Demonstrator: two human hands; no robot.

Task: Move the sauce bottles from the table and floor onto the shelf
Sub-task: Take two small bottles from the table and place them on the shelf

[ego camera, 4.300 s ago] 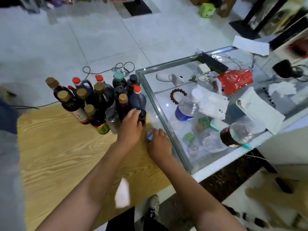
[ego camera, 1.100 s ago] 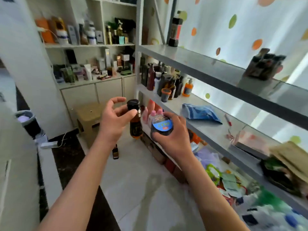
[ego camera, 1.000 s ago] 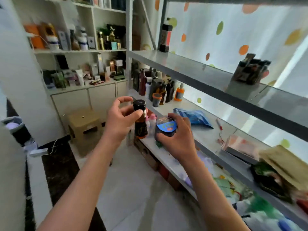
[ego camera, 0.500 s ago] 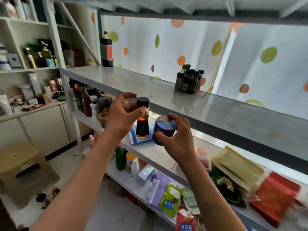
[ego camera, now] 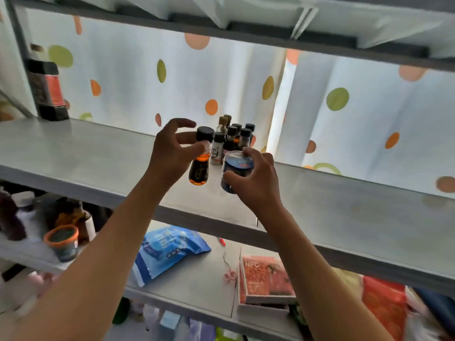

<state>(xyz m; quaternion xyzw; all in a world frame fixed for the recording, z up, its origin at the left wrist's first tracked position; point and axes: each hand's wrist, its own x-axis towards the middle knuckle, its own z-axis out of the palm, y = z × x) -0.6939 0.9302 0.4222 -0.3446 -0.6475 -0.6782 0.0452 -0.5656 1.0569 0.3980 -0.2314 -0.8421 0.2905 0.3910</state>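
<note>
My left hand (ego camera: 172, 153) grips a small amber sauce bottle (ego camera: 200, 168) with a black cap, held by the neck above the grey shelf (ego camera: 98, 156). My right hand (ego camera: 256, 183) holds a squat dark jar with a blue lid (ego camera: 235, 166) just to the right of that bottle. Both are over the shelf's middle, in front of a cluster of several small black-capped sauce bottles (ego camera: 232, 139) standing at the back by the curtain. I cannot tell if either held item touches the shelf.
A tall dark bottle with a red label (ego camera: 46, 92) stands at the shelf's far left. The shelf below carries a blue packet (ego camera: 170, 249), an orange-rimmed cup (ego camera: 61, 239), dark bottles and a red box (ego camera: 266, 276). Another shelf (ego camera: 246, 33) runs overhead.
Both hands have risen and reached forward over the upper shelf with the bottle and jar, closer to the cluster at the back. The view has tilted upward.
</note>
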